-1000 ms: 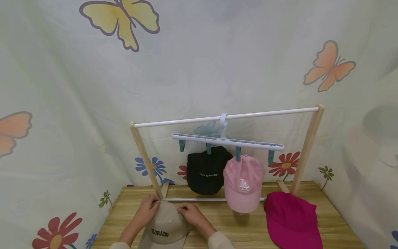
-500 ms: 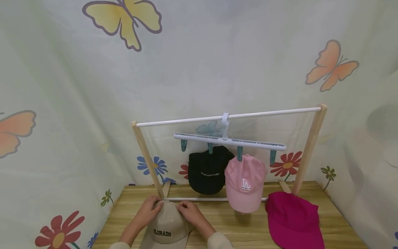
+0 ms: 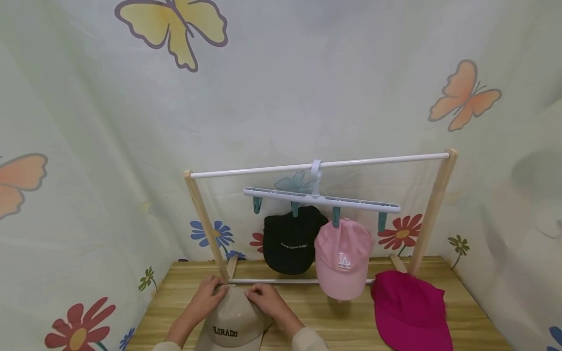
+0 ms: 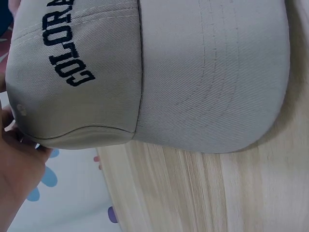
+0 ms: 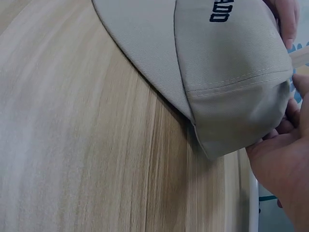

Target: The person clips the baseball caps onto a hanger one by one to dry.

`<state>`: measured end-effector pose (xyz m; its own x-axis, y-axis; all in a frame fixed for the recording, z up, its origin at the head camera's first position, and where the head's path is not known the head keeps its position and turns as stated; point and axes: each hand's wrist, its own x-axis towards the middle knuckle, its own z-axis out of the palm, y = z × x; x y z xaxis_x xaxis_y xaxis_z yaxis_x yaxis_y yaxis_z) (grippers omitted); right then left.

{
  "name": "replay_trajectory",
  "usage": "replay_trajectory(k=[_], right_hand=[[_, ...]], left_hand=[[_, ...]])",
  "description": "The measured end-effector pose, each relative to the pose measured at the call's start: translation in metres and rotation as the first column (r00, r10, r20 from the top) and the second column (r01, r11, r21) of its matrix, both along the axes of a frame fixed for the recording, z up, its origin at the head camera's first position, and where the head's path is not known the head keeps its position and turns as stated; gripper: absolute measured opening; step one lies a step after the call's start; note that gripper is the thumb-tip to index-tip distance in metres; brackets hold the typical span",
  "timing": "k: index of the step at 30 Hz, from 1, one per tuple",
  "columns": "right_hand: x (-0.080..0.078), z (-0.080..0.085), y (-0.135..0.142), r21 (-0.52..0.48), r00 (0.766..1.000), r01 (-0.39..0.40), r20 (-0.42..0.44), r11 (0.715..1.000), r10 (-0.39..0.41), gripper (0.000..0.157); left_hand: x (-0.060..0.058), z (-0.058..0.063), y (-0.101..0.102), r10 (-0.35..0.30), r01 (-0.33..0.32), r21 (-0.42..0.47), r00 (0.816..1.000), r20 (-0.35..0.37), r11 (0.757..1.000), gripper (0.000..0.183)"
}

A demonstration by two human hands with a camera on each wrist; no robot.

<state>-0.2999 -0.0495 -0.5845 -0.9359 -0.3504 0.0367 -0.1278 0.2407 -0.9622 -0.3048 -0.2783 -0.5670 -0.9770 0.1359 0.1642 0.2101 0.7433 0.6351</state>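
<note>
A beige baseball cap point(image 3: 234, 317) with dark "COLORADO" lettering sits at the front left of the wooden table, brim toward me. My left hand point(image 3: 210, 297) grips the left side of its crown top, thumb in front and fingers behind. On the crown's other side, my right hand point(image 3: 268, 300) pinches the fabric near the top. In the right wrist view, the right fingers point(image 5: 285, 125) curl behind the back of the cap point(image 5: 236, 96), partly hidden by it. The left wrist view shows the cap's brim point(image 4: 212, 72) close over the wood.
A white hanger point(image 3: 316, 198) with teal clips hangs from the rack's white rod point(image 3: 377, 161). From it hang a black cap point(image 3: 287, 243) and a pink "LA" cap point(image 3: 344, 258). A magenta cap point(image 3: 410, 312) lies on the table point(image 3: 325, 326) at right.
My right fingertips have shifted slightly left along the crown, nearer the left hand. The left hand keeps its hold, and the hanging caps stay as they were.
</note>
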Motion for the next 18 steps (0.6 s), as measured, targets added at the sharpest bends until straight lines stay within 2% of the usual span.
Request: replay_trajectory(k=[5, 9, 12, 18], right_hand=[[0.002, 0.003, 0.001, -0.01, 0.996, -0.043, 0.08, 0.999, 0.044, 0.025], [0.002, 0.004, 0.0, -0.012, 0.994, -0.065, 0.091, 0.998, 0.066, 0.023], [0.001, 0.004, 0.0, -0.018, 0.995, -0.07, 0.068, 0.997, 0.071, 0.021], [-0.004, 0.002, 0.0, -0.025, 0.998, -0.057, -0.006, 0.998, 0.057, 0.017]], left_hand=[[-0.001, -0.003, -0.002, -0.016, 0.016, 0.0, 1.0, -0.002, 1.0, 0.008], [-0.001, -0.004, -0.003, -0.026, 0.026, -0.003, 1.0, -0.001, 1.0, 0.008], [0.0, -0.002, -0.005, -0.038, 0.038, -0.005, 0.999, 0.005, 0.999, 0.01], [0.004, 0.002, -0.011, -0.081, 0.079, -0.039, 0.996, -0.036, 0.996, 0.018]])
